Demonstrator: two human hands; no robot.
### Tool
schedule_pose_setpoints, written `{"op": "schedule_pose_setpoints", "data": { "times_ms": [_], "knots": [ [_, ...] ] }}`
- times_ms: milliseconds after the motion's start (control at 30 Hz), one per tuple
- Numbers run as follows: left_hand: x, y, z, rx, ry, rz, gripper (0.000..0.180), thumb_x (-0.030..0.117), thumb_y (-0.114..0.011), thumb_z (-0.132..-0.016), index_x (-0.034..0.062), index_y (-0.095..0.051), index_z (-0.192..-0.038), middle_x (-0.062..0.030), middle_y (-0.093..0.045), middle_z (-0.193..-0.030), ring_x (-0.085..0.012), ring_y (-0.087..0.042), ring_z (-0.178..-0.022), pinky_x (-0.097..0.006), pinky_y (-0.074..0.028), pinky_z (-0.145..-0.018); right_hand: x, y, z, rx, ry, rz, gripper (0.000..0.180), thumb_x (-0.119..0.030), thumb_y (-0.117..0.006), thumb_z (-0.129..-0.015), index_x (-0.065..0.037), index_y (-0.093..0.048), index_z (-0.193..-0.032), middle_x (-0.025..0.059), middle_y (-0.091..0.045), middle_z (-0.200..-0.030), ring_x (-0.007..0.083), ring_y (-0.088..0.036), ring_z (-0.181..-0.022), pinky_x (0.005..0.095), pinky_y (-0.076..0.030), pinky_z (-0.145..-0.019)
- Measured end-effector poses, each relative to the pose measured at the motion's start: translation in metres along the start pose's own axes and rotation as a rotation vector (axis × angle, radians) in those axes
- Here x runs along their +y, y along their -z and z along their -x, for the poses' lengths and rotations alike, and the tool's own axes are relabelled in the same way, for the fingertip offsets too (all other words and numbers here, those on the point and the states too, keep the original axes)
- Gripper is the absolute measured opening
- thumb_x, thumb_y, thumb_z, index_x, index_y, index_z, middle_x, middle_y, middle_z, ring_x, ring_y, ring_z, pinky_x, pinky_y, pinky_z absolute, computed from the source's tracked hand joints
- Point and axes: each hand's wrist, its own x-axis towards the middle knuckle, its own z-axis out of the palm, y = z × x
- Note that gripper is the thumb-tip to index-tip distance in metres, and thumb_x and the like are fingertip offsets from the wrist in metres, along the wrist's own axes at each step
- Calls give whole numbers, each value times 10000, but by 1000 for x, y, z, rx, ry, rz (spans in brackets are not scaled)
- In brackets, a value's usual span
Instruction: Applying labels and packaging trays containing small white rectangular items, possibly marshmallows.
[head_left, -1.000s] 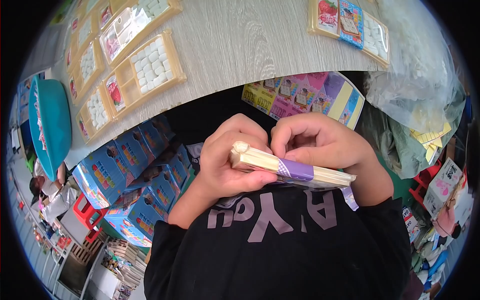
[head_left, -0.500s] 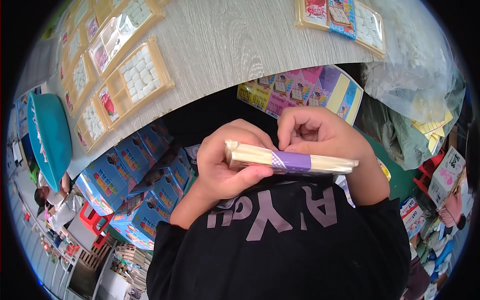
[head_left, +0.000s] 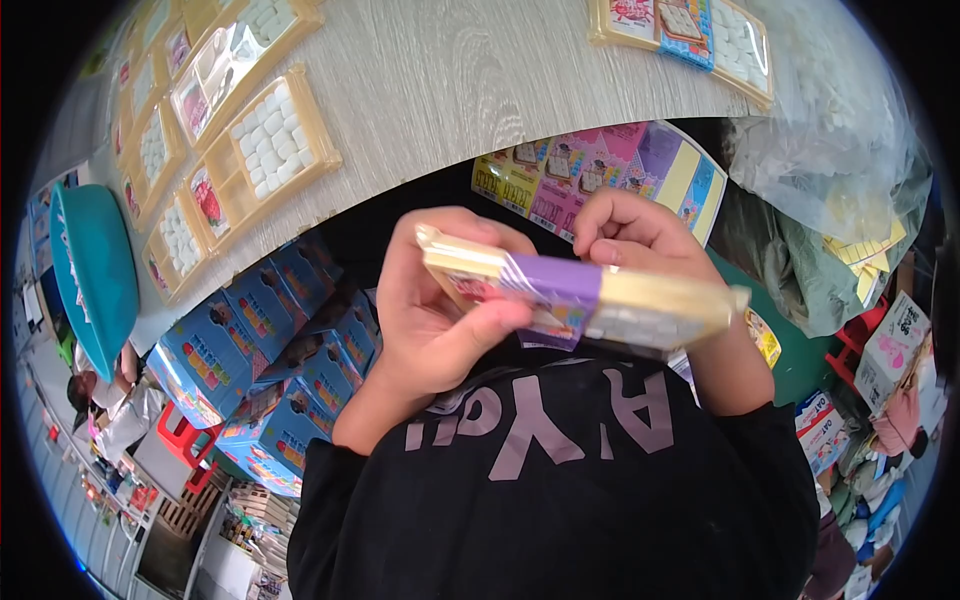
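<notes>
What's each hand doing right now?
Left hand: closed on the yellow pack, thumb over its purple band.
Right hand: fingers curled on the pack's far edge.

Glossy clear-plastic wrapped tray pack [head_left: 600,300], matt wood-grain table [head_left: 450,90], glossy cardboard boxes [head_left: 270,340], crinkled clear plastic bag [head_left: 840,150]

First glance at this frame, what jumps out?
The flat yellow packet with a purple band, held edge-on at the centre by both hands: the left hand wraps its left end, and the right hand pinches from behind. Next, the yellow trays of white pieces lined along the pale wooden table at upper left. Blue boxes are stacked below the table edge, at left.
</notes>
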Motion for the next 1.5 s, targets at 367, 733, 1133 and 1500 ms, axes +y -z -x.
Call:
{"op": "schedule_pose_setpoints", "data": {
  "times_ms": [367,733,1133,1500],
  "knots": [
    [8,-21,-22,532,-203,-51,822,12,-664,-924,59,-132,-1550,-140,-546,-1265,-172,-614,-1054,-306,-504,-925,-5,-31,14,-67,220,822,392,-241,-846,-777,-20,-667,-1047,64,-661,-950,185,-628,-788,305,-507,-689],
    [20,-19,-11,388,106,58,656,-5,-598,-923,-11,-245,-1475,-104,-571,-1133,-151,-615,-1028,-304,-502,-940,8,-28,4,196,568,1118,415,-78,-783,-802,-28,-656,-1194,112,-696,-1172,239,-689,-1066,323,-534,-911],
    [16,-15,-14,248,285,-29,606,18,-582,-953,-2,-242,-1454,-136,-547,-1202,-171,-589,-1122,-330,-493,-983,16,-17,5,251,661,1067,455,-93,-842,-739,-9,-668,-1150,132,-702,-1151,268,-711,-1002,352,-557,-865],
    [27,-15,-19,255,418,-71,600,26,-609,-939,52,-249,-1417,-70,-595,-938,-48,-510,-589,-187,-433,-495,-22,-4,12,715,736,749,109,-25,-637,-913,22,-606,-1006,93,-620,-922,145,-601,-776,250,-480,-690]
  ]
}}
